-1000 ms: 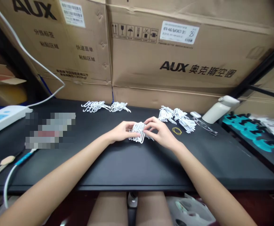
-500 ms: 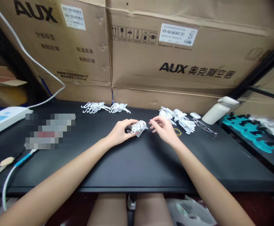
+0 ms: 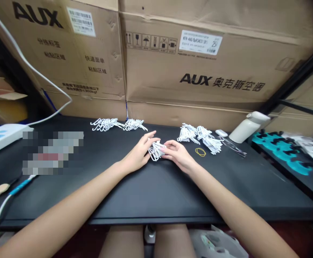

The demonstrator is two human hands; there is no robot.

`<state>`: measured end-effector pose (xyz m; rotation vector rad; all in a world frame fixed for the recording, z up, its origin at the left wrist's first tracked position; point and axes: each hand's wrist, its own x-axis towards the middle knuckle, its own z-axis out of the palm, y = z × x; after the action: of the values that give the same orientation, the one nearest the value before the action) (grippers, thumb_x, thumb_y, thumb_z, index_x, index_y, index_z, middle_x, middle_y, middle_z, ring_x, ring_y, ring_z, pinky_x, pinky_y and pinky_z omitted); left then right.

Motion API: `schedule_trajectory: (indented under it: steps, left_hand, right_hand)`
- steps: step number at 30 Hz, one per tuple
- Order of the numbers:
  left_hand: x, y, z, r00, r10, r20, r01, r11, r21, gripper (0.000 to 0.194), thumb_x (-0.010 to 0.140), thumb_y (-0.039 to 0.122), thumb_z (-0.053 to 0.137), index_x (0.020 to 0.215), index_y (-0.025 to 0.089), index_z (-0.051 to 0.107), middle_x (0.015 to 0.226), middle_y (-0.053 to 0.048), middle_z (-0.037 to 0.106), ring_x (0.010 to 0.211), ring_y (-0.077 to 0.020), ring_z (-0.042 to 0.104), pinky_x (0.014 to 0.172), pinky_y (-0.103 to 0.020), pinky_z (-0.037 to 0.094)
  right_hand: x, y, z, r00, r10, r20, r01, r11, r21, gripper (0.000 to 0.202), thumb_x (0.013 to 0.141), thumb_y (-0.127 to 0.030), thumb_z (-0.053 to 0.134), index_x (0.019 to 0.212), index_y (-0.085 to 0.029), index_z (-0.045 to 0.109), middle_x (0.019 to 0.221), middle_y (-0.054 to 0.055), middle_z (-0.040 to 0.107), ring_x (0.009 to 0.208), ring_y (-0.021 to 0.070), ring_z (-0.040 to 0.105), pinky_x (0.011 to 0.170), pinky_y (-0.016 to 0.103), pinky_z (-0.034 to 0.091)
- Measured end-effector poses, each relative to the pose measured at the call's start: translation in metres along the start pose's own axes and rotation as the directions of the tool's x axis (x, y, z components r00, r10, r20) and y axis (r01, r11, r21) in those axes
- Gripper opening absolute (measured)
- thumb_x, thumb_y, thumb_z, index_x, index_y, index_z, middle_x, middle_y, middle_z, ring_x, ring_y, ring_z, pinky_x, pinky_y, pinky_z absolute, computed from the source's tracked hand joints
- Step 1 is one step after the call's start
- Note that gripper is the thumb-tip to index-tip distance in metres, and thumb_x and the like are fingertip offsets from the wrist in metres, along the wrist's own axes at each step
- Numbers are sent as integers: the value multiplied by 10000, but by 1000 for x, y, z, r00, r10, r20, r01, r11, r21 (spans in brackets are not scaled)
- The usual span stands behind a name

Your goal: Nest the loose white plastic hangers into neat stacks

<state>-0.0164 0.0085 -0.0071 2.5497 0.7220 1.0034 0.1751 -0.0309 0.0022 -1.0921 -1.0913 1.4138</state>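
Observation:
A small bundle of white wire hooks (image 3: 155,150) is between my two hands over the black table. My left hand (image 3: 138,153) holds the bundle from the left, with the thumb below and fingers above; one finger points up and away from it. On the other side, my right hand (image 3: 178,154) pinches the bundle's right end, and its fingertips partly cover the hooks. A yellow rubber band (image 3: 200,152) lies just right of my right hand.
More white hooks lie in piles at the back left (image 3: 108,124) and back right (image 3: 210,139). Eyeglasses (image 3: 234,146) and a white bottle (image 3: 249,127) are farther right. A power strip (image 3: 4,138) is on the left. Large cardboard boxes (image 3: 156,86) stand behind the table.
My right hand has moved left onto the bundle, where it was apart before. The bundle has turned between the hands, and a dark piece by my left fingers no longer shows.

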Motion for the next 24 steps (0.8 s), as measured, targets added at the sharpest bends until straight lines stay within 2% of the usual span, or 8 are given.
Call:
schedule_trajectory:
  steps: [4,9,11,14,17,24]
  left_hand:
    - [0,-1,2,1000,-5,-1,5,1000,-25,475,824,68,472,1287,168,438,1405,-161,387,1319,-245,382,1076,-429,355]
    - [1,3,-2,1000,4,-15,-3,998,64,612,744,-26,411,1324,169,401,1406,-145,391,1304,-246,378,1089,-444,331]
    - [2,6,-4,997,2,-73,6,995,104,562,716,-39,404,1240,157,462,1349,-137,443,1251,-242,418,1058,-432,363]
    - [3,12,-7,977,-1,-214,30,991,133,306,721,-3,446,957,160,555,1086,-95,560,1046,-215,519,930,-375,450]
    - [3,15,-6,978,-5,-211,42,984,173,126,761,73,498,766,174,572,850,-48,562,838,-184,526,785,-329,474]
    - [2,12,0,991,-63,-117,91,964,251,106,785,238,606,804,171,687,760,-45,579,733,-177,509,672,-302,450]
  right_hand:
    - [0,10,10,982,-175,-66,164,975,-151,514,467,-280,847,861,-191,529,902,18,626,756,166,663,750,358,565]
    - [-1,14,11,941,-333,-69,306,917,-256,436,570,-242,776,912,-204,509,960,38,620,819,188,657,759,373,572]
    - [0,14,9,924,-373,-87,331,891,-309,422,594,-238,761,926,-201,504,965,48,626,844,197,650,769,382,572]
    - [2,16,7,917,-378,-123,320,886,-337,439,595,-255,769,939,-191,504,947,53,627,835,197,646,748,379,579]
    - [4,18,6,919,-369,-143,305,891,-336,451,598,-276,779,950,-187,512,941,51,625,828,192,642,729,359,584]
    - [1,18,8,909,-394,-138,318,868,-382,413,621,-307,773,932,-187,530,1023,62,584,854,183,618,697,331,599]
